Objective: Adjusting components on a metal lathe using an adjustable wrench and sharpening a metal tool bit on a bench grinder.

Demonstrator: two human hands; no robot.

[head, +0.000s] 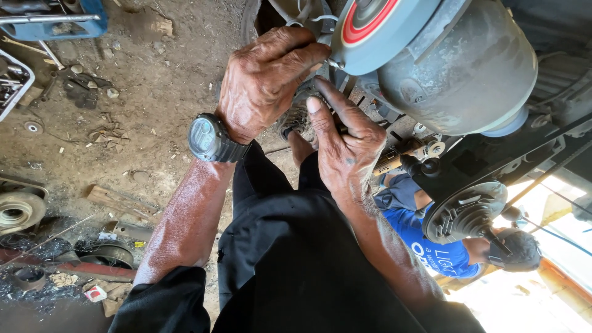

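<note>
Head view, left hand point(265, 80) and right hand point(345, 145) at grey brake chamber point(456, 68)

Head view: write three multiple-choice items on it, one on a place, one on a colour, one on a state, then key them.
1. Where is the watch?
A. on the left wrist
B. on the right wrist
C. on the ground

2. What colour is the shirt of the other person lower down?
A. red
B. blue
C. white

3. What are the two hands doing?
A. hanging at the sides
B. resting flat on the ground
C. raised, fingers at small parts beside the grey cylinder

Key:
1 A, the watch sits on the left hand's wrist.
2 B, the shirt under the pulley is bright blue.
3 C, the left hand and the right hand both reach up, fingertips pinched at fittings by the cylinder's ringed end; what they grip is too small to tell.
</note>
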